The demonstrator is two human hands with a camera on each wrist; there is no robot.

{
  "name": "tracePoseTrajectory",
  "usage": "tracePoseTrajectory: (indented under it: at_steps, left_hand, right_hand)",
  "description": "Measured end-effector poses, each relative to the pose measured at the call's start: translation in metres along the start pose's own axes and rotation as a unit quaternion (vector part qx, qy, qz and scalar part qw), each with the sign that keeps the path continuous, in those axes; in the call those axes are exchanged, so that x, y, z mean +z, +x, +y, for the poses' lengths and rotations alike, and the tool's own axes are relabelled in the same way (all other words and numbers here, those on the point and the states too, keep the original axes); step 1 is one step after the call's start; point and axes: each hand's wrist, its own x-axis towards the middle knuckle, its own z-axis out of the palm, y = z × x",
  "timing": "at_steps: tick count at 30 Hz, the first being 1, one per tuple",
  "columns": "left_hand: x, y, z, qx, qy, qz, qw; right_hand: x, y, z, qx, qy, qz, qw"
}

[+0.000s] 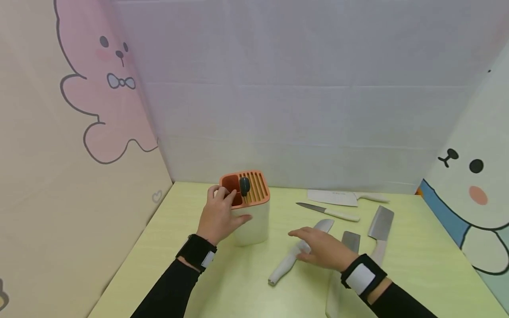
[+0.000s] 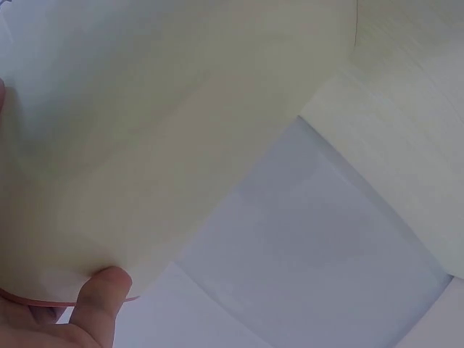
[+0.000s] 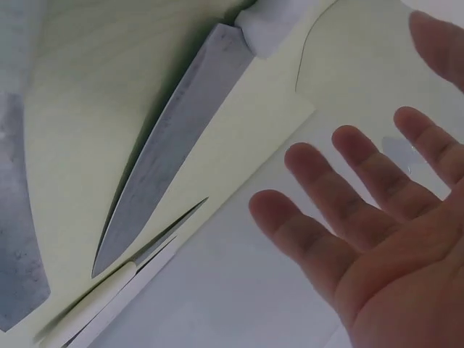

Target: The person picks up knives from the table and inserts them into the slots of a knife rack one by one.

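Note:
A white knife block (image 1: pixel 254 227) with an orange slotted top stands on the table. A dark-handled tool (image 1: pixel 244 186) sticks up from that top. My left hand (image 1: pixel 218 216) grips the block's near left rim, fingers over the edge and thumb against the outer wall; the thumb (image 2: pixel 105 297) also shows in the left wrist view. Over a white-handled kitchen knife (image 1: pixel 283 268) hovers my right hand (image 1: pixel 324 249), its fingers spread and nothing held. The hand hides part of that knife in the head view; its blade (image 3: pixel 174 138) shows in the right wrist view.
A cleaver (image 1: pixel 351 240) lies partly under the right wrist. Another cleaver (image 1: pixel 381 222) lies to its right. Farther back are a small paring knife (image 1: pixel 342 215) and a broad-bladed knife (image 1: pixel 334 197) by the wall. Printed cloth walls (image 1: pixel 278 110) enclose the yellow table (image 1: pixel 167 247).

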Motion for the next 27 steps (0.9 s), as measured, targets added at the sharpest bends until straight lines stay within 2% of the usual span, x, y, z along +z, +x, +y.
tracePoseTrajectory:
  at_steps: [8, 14, 17, 27]
  left_hand:
    - [-0.003, 0.002, 0.001, 0.01, 0.015, 0.0, 0.9998]
    - [-0.002, -0.001, 0.003, 0.022, 0.038, 0.008, 0.999]
    - [-0.003, -0.003, 0.005, 0.028, 0.044, 0.02, 0.9984]
    - [-0.006, -0.006, 0.008, 0.05, 0.081, 0.041, 0.9946]
  right_hand:
    - [0.02, 0.006, -0.009, -0.008, -0.036, -0.041, 0.998]
    - [0.034, 0.011, -0.014, -0.012, -0.053, -0.034, 0.998]
    - [0.041, 0.014, -0.016, -0.024, -0.078, -0.024, 0.996]
    - [0.062, 0.018, -0.021, -0.054, -0.21, -0.017, 0.976]
